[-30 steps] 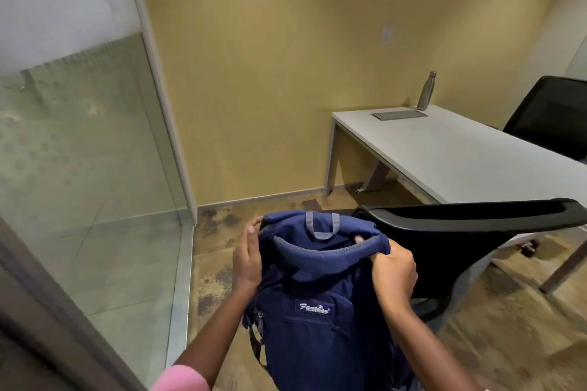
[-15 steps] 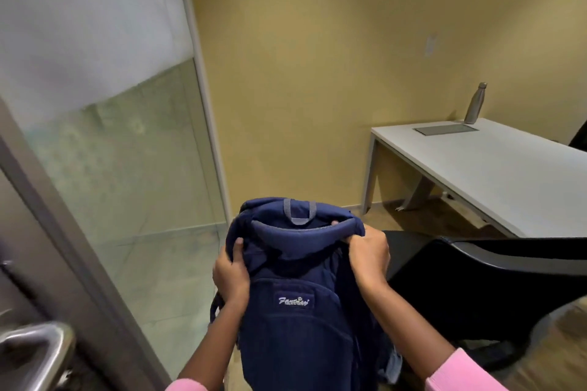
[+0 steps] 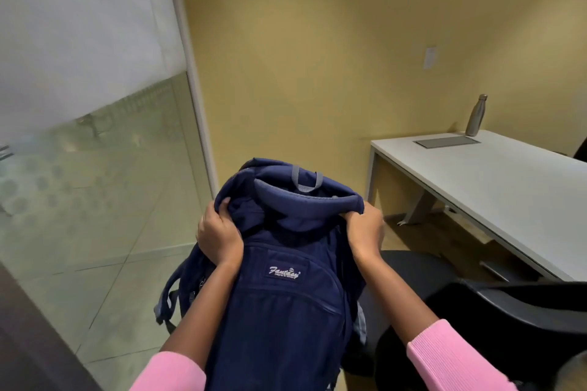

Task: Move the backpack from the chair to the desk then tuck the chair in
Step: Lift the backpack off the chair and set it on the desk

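We grip one backpack (image 3: pixel 286 289) with two hands, left hand (image 3: pixel 219 236) and right hand (image 3: pixel 365 230), fingers clenched on its top; one chair (image 3: pixel 508 311) and one table (image 3: pixel 508 197) stand to the backpack's right.

Pink ribbed sleeves (image 3: pixel 451 359); bare hands (image 3: pixel 219 232)

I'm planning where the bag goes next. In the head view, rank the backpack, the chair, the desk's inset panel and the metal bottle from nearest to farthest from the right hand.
1. backpack: in the right hand's grip, at its top edge.
2. chair: just below and right of the hand.
3. inset panel: on the desk, toward its far end.
4. metal bottle: upright just behind the panel, by the wall.
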